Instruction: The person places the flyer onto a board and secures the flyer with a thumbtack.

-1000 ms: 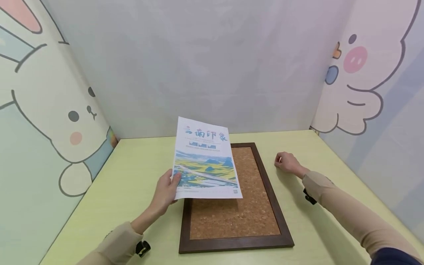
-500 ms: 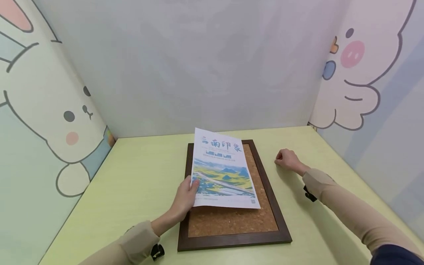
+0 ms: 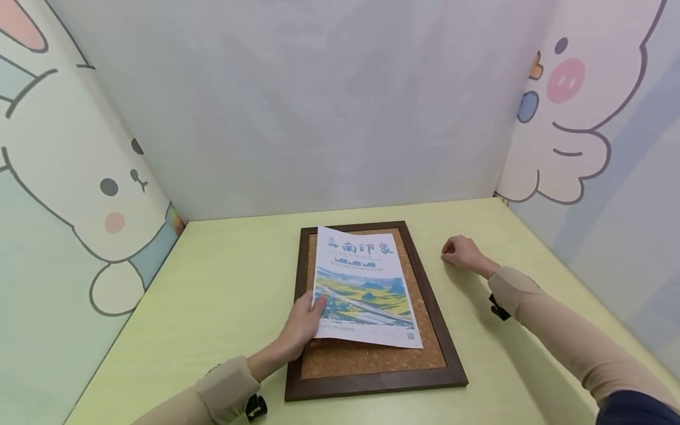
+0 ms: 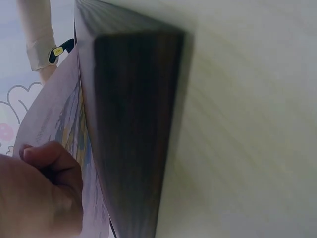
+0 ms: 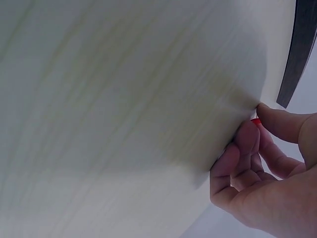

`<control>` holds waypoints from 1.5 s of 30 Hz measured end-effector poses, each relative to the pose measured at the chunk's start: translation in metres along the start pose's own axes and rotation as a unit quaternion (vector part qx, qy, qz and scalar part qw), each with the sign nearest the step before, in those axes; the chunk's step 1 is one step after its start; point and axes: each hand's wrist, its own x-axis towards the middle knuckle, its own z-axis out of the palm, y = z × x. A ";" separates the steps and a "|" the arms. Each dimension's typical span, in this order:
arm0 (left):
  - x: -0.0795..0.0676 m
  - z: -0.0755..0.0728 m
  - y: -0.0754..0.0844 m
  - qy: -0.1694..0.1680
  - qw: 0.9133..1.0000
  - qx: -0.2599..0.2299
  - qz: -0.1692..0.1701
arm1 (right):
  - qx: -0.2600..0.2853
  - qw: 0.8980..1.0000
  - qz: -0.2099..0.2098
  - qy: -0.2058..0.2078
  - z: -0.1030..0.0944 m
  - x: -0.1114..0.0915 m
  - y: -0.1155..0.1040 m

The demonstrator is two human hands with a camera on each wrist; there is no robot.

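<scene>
My left hand (image 3: 298,326) grips a printed poster (image 3: 366,289) by its lower left edge, thumb on top. The sheet, with blue characters above a green and yellow landscape, lies over the cork board (image 3: 372,361) and hides much of it. Whether the paper touches the cork, I cannot tell. In the left wrist view the thumb (image 4: 42,153) presses on the poster beside the board's dark frame (image 4: 133,124). Right of the board, my right hand (image 3: 463,254) rests on the table. Its fingers pinch a small red piece (image 5: 255,121), mostly hidden between thumb and fingertips.
The pale yellow table (image 3: 228,283) extends around the board. A grey back wall (image 3: 340,118) closes off the far edge. Side walls bear a cartoon rabbit (image 3: 106,218) on the left and a white cartoon figure (image 3: 563,141) on the right.
My left hand has carried the poster right and toward me, lowering it over the cork board's middle. The right hand has stayed in place beside the board.
</scene>
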 end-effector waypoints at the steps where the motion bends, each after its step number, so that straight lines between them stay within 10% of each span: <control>1: 0.000 0.000 0.000 -0.004 1.000 -0.003 -0.001 | 0.001 1.000 0.000 -0.001 -0.001 0.000 0.000; 36: -0.007 -0.010 -0.004 -0.101 0.994 0.034 -0.025 | 0.014 1.000 0.011 -0.009 -0.006 0.001 0.003; 45: 0.002 -0.035 0.009 -0.141 0.964 0.226 -0.002 | 0.057 0.997 0.048 -0.034 -0.011 0.006 0.006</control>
